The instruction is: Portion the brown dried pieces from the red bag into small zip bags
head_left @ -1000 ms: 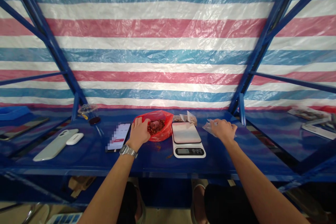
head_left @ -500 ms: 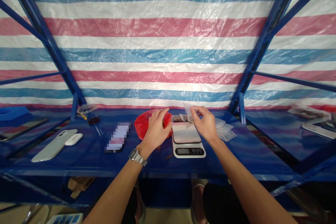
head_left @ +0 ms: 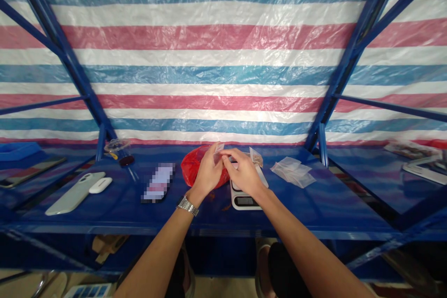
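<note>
My left hand (head_left: 208,170) and my right hand (head_left: 243,172) meet in front of me, both pinching a small clear plastic bag (head_left: 219,150) between the fingertips. They hover over a red plastic bag (head_left: 191,167) of reddish-brown bits and a white kitchen scale (head_left: 244,199) on the blue shelf (head_left: 104,205). A metal watch sits on my left wrist. A small filled clear packet (head_left: 256,156) lies behind the scale.
A pile of empty clear bags (head_left: 292,171) lies right of the scale. A phone (head_left: 159,182), a grey phone case (head_left: 74,193) and a white earbud case (head_left: 99,185) lie to the left. Blue shelf posts rise at both sides before a striped tarp.
My right hand left the pile of bags with one small bag and came to the middle. My left hand left the red bag and joined it on the small bag.
</note>
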`<state>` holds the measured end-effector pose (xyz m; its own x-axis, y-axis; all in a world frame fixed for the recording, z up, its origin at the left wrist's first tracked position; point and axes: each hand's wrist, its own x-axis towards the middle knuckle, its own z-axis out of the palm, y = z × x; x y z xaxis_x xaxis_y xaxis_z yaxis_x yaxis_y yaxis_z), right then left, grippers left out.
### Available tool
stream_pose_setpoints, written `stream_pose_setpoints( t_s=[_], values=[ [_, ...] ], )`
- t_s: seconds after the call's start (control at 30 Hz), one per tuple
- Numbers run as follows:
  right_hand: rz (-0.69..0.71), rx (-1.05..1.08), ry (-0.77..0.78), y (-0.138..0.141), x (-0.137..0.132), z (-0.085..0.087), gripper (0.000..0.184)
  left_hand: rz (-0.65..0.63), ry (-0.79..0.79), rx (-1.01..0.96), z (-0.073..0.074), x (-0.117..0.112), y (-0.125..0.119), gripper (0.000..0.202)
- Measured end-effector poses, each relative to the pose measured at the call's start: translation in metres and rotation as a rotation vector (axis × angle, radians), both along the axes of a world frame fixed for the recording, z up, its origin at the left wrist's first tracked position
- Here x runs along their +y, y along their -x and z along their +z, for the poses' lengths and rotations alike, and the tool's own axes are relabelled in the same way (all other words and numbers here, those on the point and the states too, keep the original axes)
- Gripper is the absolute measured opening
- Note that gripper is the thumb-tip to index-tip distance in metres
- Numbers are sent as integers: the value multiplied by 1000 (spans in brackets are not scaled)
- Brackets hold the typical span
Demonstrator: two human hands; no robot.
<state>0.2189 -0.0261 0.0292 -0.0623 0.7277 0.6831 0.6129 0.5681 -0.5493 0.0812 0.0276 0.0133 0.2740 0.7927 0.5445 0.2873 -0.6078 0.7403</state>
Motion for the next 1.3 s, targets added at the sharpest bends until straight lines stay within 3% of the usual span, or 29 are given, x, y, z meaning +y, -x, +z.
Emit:
stream_pose_setpoints(
  t_s=[0.07,0.13,0.27,0.37,0.7,0.9,1.07,1.2,1.3],
  values=[
    [-81,-57,-9,-6,3,-1,26,42,5,-12,1,0,4,47],
    [-263,-139,23,-19,8,-4,28,94,8,-28,3,1,8,47],
    [-692,-295,299,-62,26,-19,33,196,24,-87,8,6,17,49],
    [-629,-384,519,-90,42,-34,50,247,23,-114,10,9,22,51],
    [-442,-379,688,-112,66,-59,69,262,142,-30,17,6,28,60],
    [-404,-420,719,-114,65,-66,67,319,50,-69,7,17,27,48],
    [-397,-428,723,-112,70,-62,67,288,17,-53,0,23,28,46],
    [-427,-408,699,-108,67,-58,67,210,69,-79,2,20,28,52],
    [-480,-380,587,-105,59,-51,65,203,96,-89,6,15,26,53]
  ],
)
